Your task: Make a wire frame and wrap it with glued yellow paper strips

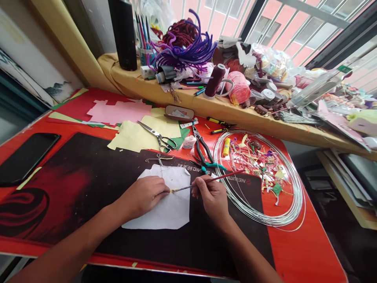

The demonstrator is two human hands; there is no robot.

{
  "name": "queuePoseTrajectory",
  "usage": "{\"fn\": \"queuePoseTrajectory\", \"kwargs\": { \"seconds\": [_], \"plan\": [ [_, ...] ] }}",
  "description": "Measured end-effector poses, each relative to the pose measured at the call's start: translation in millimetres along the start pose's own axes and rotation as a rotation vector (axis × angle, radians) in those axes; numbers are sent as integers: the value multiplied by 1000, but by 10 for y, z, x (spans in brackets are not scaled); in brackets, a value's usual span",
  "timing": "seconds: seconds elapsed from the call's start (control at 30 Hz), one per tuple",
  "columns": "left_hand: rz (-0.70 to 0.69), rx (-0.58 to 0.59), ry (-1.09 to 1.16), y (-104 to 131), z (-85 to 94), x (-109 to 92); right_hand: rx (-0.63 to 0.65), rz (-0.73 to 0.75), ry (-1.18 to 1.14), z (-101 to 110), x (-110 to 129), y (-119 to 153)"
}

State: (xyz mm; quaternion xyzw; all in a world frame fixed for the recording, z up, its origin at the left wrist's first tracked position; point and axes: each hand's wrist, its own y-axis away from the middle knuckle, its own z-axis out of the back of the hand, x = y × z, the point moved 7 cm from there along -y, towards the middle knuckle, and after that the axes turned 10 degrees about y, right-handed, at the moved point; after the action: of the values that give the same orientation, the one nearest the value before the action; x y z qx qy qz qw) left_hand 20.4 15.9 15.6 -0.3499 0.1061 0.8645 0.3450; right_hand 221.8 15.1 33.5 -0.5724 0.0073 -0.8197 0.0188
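Note:
My right hand (209, 195) is closed round a thin paintbrush (219, 177) with a dark red handle. Its tip points left and meets a small yellowish piece (171, 191) over a sheet of white paper (167, 214). My left hand (149, 193) pinches that piece at the fingertips; much of it is hidden behind the fingers. Just beyond, a small twisted wire figure (160, 160) lies across the paper's far edge. The paper rests on a black and red desk mat (118, 239).
Scissors (157, 135), a small white bottle (189, 142) and pliers (203, 147) lie beyond the paper. At right, a large wire coil (297, 196) surrounds scraps and a yellow glue stick (226, 147). A phone (28, 155) lies left. The ledge (165, 96) behind is crowded.

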Motion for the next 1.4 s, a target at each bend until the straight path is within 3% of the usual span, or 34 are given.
{"fn": "queuePoseTrajectory", "kwargs": {
  "seconds": [0.4,0.6,0.93,1.4],
  "plan": [
    [-30,-6,2,-1,5,-1,-117,-39,-12,248,5,12],
    [-18,6,-1,-16,16,-22,-5,-61,-61,99,64,23],
    [-5,-2,3,-4,6,-7,30,-49,-21,-9,25,0],
    [-12,1,11,3,-4,-4,-76,-56,42,243,39,8]
  ]
}}
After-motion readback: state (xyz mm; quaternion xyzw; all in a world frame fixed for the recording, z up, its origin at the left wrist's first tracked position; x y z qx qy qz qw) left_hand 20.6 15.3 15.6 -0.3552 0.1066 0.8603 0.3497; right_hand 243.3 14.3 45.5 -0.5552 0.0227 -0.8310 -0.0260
